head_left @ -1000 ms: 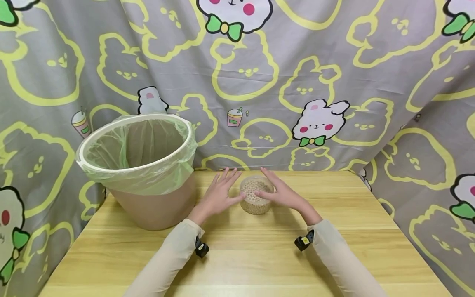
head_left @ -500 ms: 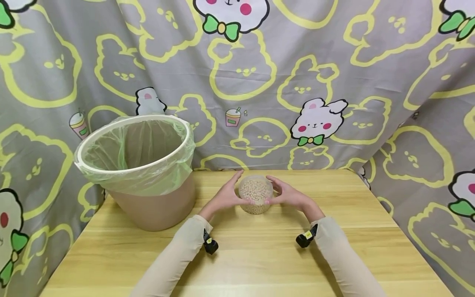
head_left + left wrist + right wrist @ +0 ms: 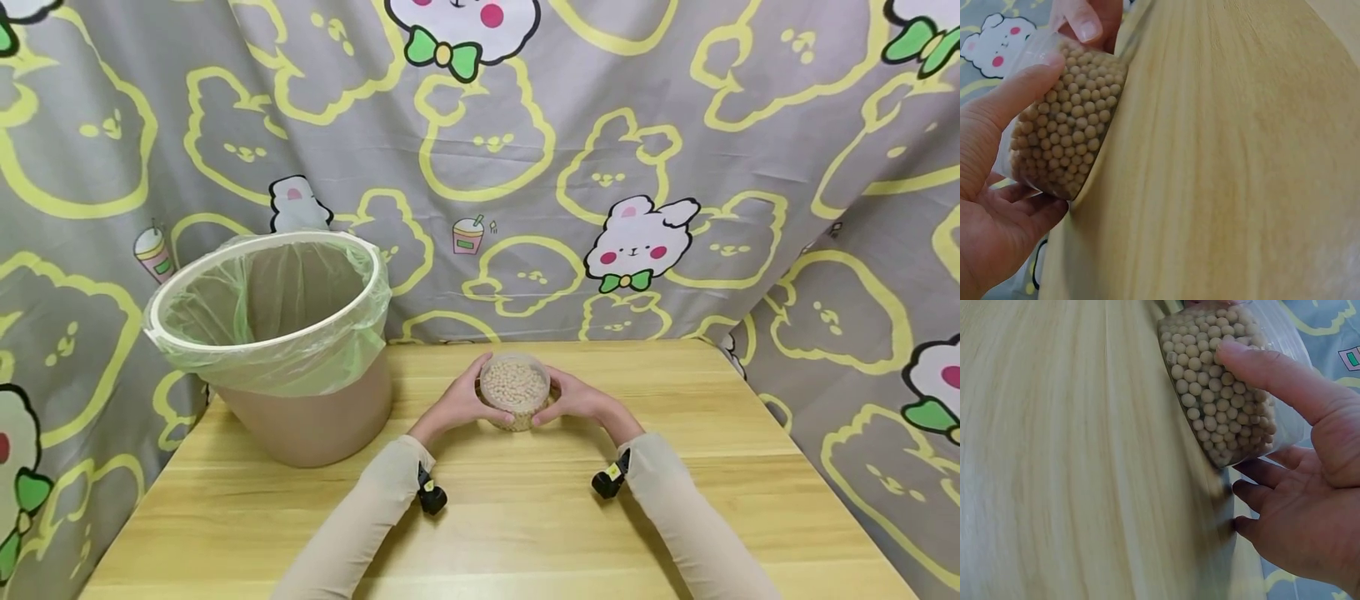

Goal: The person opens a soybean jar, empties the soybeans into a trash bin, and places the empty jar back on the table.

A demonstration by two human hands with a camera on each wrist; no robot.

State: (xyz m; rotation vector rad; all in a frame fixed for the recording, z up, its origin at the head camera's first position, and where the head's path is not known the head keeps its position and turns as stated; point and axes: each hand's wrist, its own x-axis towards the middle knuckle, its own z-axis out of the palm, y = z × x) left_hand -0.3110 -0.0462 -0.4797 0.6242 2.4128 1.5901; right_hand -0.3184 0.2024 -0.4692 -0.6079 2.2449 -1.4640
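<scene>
Tub of pale beads (image 3: 515, 382) upright near far edge of bench (image 3: 517, 533), about midway along. Lined bin (image 3: 315, 425) by far-left corner, well apart from tub. Left hand (image 3: 462, 402) half-curled, gripping tub's left side, thumb on front. Right hand (image 3: 579, 397) half-curled too, gripping right side. Best squeeze evenly, thumbs level, tub upright; might spill if lidless. Can't tell from here whether base touches bench.

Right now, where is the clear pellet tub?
In the head view, the clear pellet tub is held between the left grip and right grip, right of the green-lined bin.
</scene>
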